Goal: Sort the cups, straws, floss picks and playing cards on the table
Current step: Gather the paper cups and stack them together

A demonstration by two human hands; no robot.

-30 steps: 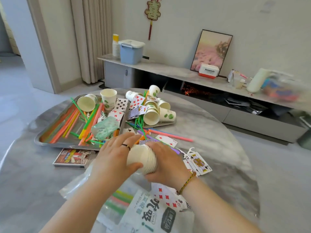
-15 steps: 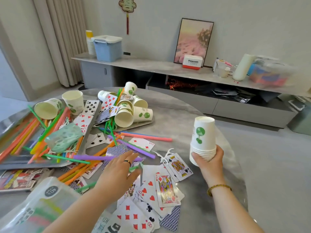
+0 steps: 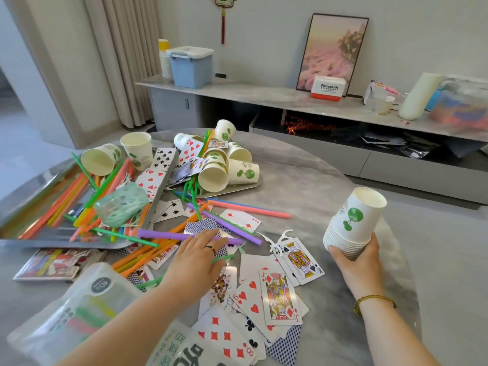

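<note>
Holding the stack of cups point(image 3: 353, 220) upside down, our right hand point(image 3: 356, 262) has carried it well right of the tray point(image 3: 39, 241), near the edge of the grey desk point(image 3: 303, 186). Our left hand point(image 3: 196, 257) has let go of it and now lies flat on straws point(image 3: 169, 235) and playing cards point(image 3: 277, 291) just right of the tray. We think the cups are partly sorted, as loose cups point(image 3: 214, 175) remain behind the tray. A low shelf point(image 3: 264, 93) runs along the wall beyond it.

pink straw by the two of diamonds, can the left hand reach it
Probably yes: the left hand is open and empty; the pink straw lies mostly uncovered beyond it, only flat cards between.
</note>
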